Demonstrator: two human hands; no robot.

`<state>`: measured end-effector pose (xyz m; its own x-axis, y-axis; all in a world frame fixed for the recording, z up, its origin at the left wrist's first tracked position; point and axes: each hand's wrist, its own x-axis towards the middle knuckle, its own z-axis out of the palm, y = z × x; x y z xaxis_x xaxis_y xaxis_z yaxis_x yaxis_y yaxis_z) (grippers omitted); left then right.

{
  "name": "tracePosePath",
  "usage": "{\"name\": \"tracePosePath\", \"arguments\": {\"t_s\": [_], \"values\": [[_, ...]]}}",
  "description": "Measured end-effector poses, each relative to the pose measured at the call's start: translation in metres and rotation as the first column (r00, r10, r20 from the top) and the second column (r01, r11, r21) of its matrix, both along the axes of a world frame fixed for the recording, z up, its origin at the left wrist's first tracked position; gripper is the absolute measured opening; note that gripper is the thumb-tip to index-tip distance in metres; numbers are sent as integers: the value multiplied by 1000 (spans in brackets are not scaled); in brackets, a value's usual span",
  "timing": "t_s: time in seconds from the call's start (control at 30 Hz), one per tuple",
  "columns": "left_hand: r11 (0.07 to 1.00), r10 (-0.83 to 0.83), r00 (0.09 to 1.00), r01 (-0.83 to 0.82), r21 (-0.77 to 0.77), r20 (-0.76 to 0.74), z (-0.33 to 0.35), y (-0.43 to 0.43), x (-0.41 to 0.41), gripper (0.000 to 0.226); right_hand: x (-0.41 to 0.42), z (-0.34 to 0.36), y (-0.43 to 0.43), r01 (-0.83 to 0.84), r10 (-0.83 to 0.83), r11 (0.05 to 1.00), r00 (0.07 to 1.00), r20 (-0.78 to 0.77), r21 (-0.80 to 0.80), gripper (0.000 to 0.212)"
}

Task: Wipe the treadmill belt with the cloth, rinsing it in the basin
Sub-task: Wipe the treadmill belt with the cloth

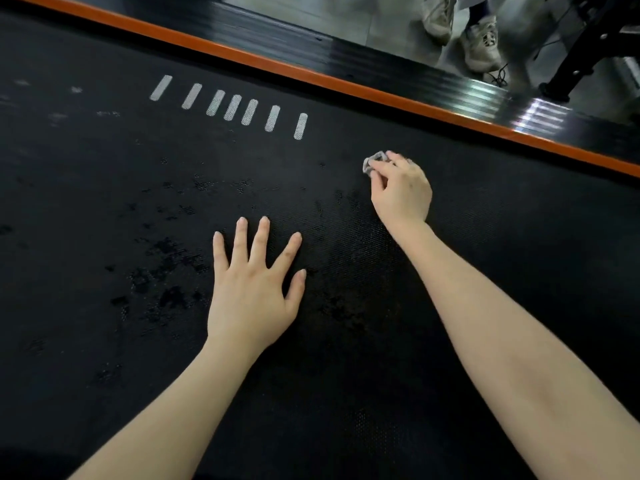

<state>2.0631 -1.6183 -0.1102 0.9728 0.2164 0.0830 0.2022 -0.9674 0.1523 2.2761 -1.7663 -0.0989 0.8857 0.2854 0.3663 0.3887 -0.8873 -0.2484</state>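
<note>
Right hand (401,190) has its fingers curled round a small grey cloth (373,163), bunched up and poking out past the fingertips, pressed onto the treadmill belt (104,202) near its far edge, just short of the orange side strip (311,76). Left hand (251,289) lies flat on the belt with fingers spread, holding nothing, nearer the belt's middle, well apart from the cloth. Row of white dash markings (232,107) sits toward the far edge, left of the cloth. Dark patches mottle the belt left of the left hand. Someone's sneakers (479,43) stand on the floor beyond the treadmill.
</note>
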Motion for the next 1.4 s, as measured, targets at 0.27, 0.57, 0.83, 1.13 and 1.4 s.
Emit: {"name": "tracePosePath", "arguments": {"t_s": [0.27,0.57,0.83,1.13,1.4], "values": [[1000,-7,1000,7,-8,-15,1,2,-1,55,-71,-6,-21,-421,422,907,906,42,-32,26],[1000,-2,1000,2,-12,-4,3,2,0,55,58,5,-8,336,-335,941,941,-58,23,29],[1000,-15,1000,15,-22,-11,4,2,-1,55,25,-3,16,-209,208,974,978,-16,-84,31],[999,-28,1000,28,-27,0,1,3,1,55,84,9,52,346,-349,937,933,-89,-49,31],[999,-25,1000,25,-47,14,0,4,-2,55,103,11,14,43,-54,985,997,-57,-168,32]]}}
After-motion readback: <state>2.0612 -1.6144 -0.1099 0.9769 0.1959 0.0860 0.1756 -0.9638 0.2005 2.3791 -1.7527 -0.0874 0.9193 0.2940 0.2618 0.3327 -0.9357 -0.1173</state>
